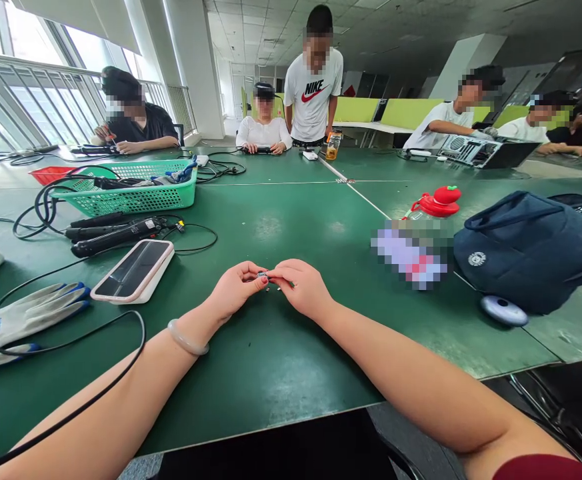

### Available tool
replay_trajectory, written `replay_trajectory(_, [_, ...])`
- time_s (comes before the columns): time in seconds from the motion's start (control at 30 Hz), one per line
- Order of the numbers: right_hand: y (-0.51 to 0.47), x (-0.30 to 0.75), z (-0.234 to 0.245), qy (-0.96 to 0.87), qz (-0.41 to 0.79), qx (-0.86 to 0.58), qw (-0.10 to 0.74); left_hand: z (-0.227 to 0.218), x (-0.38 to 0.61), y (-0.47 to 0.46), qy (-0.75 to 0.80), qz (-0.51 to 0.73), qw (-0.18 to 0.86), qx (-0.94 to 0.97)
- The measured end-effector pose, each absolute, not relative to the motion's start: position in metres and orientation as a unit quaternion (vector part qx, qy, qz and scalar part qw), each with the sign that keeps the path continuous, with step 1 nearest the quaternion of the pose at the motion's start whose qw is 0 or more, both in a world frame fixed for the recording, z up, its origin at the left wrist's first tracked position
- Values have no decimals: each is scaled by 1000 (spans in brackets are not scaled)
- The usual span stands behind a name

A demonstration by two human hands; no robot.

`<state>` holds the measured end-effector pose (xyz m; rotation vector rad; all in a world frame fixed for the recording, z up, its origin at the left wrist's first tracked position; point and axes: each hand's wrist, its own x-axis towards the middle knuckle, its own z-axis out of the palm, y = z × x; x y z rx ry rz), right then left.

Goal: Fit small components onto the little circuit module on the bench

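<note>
Over the green table (251,373), my left hand (235,290) and my right hand (301,287) meet at the fingertips. Between them is a small dark piece (262,275) with a greenish, metallic look, too small to name. The left thumb and fingers pinch it from the left. From the right, the fingers of my right hand close on its other end; what exactly they grip is mostly hidden. Tiny pale bits (279,289) show just below the fingertips. A pale bangle (187,339) circles my left wrist.
Left of my hands are a phone-like device (133,270), gloves (31,320), black handles (115,235), a green basket (131,197) and a loose black cable (138,347). To the right stand a red-capped bottle (435,203) and a navy bag (531,250). Several people sit or stand beyond.
</note>
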<state>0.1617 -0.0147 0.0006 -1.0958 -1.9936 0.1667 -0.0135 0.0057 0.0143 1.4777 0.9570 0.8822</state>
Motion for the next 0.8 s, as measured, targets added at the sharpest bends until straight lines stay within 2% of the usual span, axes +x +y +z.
replay_trajectory(0.23, [-19, 161, 3, -800, 37, -420, 426, 16, -14, 5, 362, 391, 631, 564])
replay_trajectory(0.53, [-18, 161, 2, -782, -7, -374, 498, 14, -17, 6, 336, 380, 667, 547])
replay_trajectory(0.67, [-16, 161, 1, -795, -20, -371, 480, 17, -16, 5, 353, 383, 663, 538])
replay_trajectory(0.8, [-14, 164, 2, -794, 16, -419, 440, 19, -14, 4, 386, 386, 665, 510])
